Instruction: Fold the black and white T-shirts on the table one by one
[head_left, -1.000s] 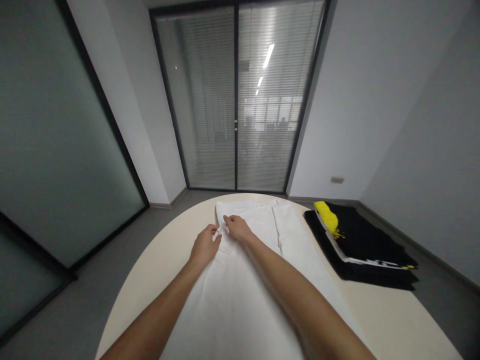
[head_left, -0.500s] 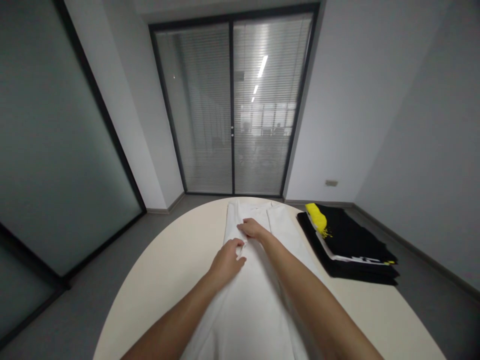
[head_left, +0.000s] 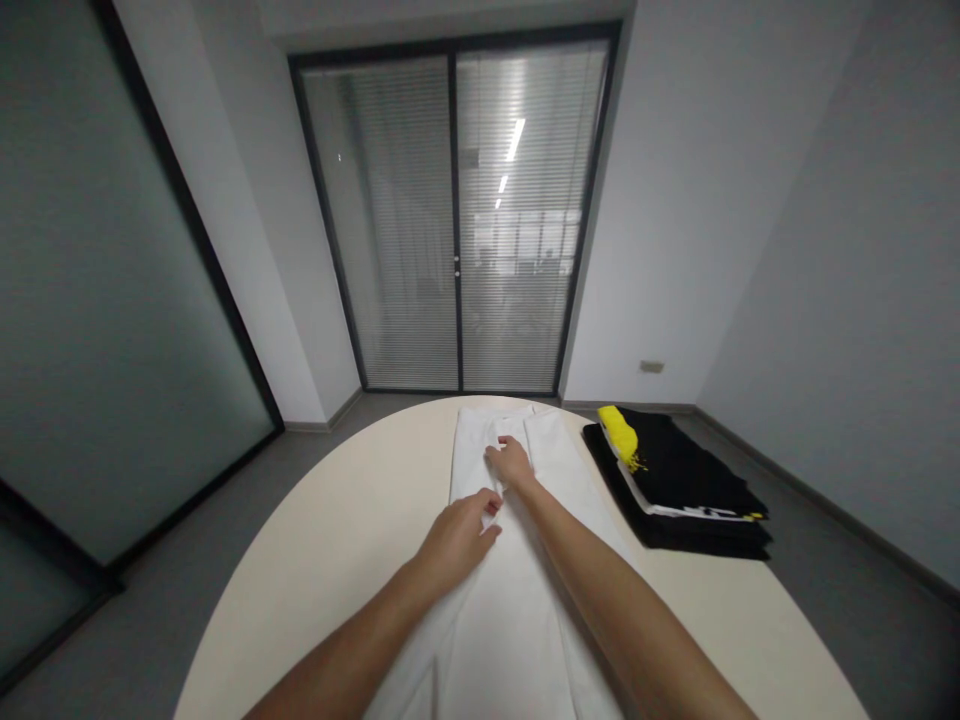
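Note:
A long white garment [head_left: 510, 620] lies over the middle of the table, with folds running lengthwise. Its exact kind is hard to make out. My left hand [head_left: 461, 540] is at its left side, fingers curled at a fold of the cloth and the thumb a little apart from them. Just beyond and to the right, my right hand [head_left: 511, 465] grips the same fold near the far end, thumb and forefinger pointing left. Part of the cloth is hidden under my hands and forearms.
The garment rests on a round cream table [head_left: 322, 560]. To the right lies a stack of folded black clothes [head_left: 697, 480], with a yellow patch [head_left: 619, 435] on top. Beyond the table stand a glass door with blinds [head_left: 457, 220] and a pale wall [head_left: 675, 200].
Both hands have moved slightly right across the white garment, and the fold at their fingers has shifted right with them. My view has turned slightly. The black stack lies as before.

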